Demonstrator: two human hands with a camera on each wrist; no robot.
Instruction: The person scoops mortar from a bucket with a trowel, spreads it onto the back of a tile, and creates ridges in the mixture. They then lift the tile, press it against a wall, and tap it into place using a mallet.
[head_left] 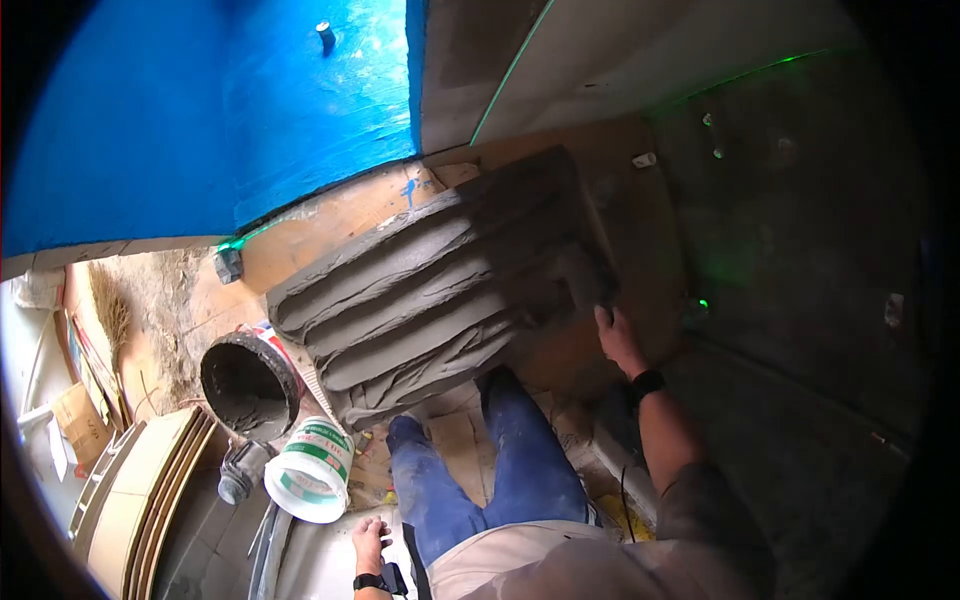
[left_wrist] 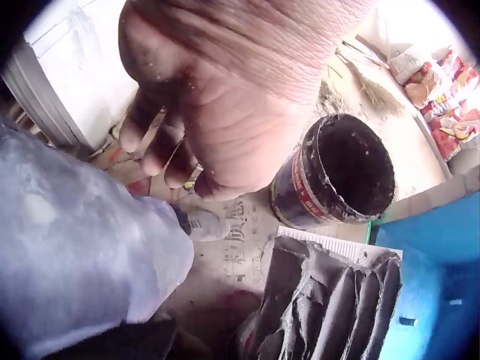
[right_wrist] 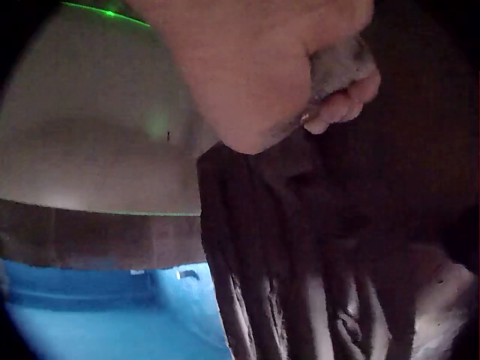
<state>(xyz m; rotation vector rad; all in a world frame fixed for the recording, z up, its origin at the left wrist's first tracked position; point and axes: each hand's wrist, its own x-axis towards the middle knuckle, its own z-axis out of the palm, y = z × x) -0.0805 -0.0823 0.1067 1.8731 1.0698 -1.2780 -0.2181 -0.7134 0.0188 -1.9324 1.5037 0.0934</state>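
A broad tile (head_left: 420,290) lies spread with thick grey mortar, combed into long ridges; its right half is in shadow. At that shaded end my right hand (head_left: 620,342) grips a trowel, whose dark blade (head_left: 580,276) lies over the mortar. The right wrist view shows the fingers curled round the trowel's grey handle (right_wrist: 341,67), with the blade lost in the dark. My left hand (head_left: 370,543) hangs by my left thigh, its fingers loosely bent and nothing in them. In the left wrist view, this hand (left_wrist: 232,97) is above the floor.
Left of the tile stand a mortar-smeared black bucket (head_left: 250,385) and a white-and-green bucket (head_left: 312,470). A power tool (head_left: 243,470) lies beside them, near stacked boards (head_left: 140,510). Blue-coated wall (head_left: 310,110) rises behind; a dark wall (head_left: 800,200) stands at right.
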